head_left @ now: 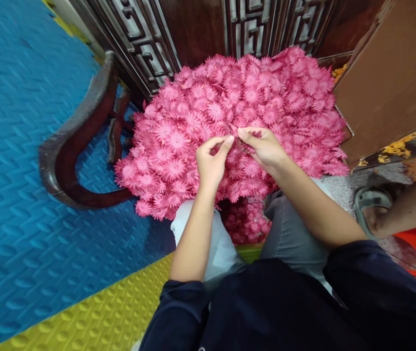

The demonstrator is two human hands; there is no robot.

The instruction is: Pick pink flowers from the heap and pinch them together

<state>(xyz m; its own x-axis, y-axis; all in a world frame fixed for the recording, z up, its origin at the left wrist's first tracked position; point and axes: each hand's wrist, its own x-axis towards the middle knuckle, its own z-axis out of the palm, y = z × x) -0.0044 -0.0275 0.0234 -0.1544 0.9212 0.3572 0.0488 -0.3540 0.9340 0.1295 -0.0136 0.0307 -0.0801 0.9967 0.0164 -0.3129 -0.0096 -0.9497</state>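
A wide heap of pink artificial flowers [177, 141] lies in front of my knees. Both hands are held over its middle, fingertips close together. My left hand [213, 158] pinches thumb against forefinger; anything between them is too small to make out. Dark pink petal pieces [250, 146] show in my right hand [262, 146], whose thumb and forefinger are pressed together while the other fingers curl round the pieces. Below the heap, between my legs, more pink flowers [246, 222] lie in shadow.
A dark curved wooden armrest [62, 146] stands at the left over blue textured matting [14, 195]. Carved dark wood panels [197, 29] rise behind the flowers. A brown board [390, 78] stands at the right, near another person's sandalled foot [374, 214].
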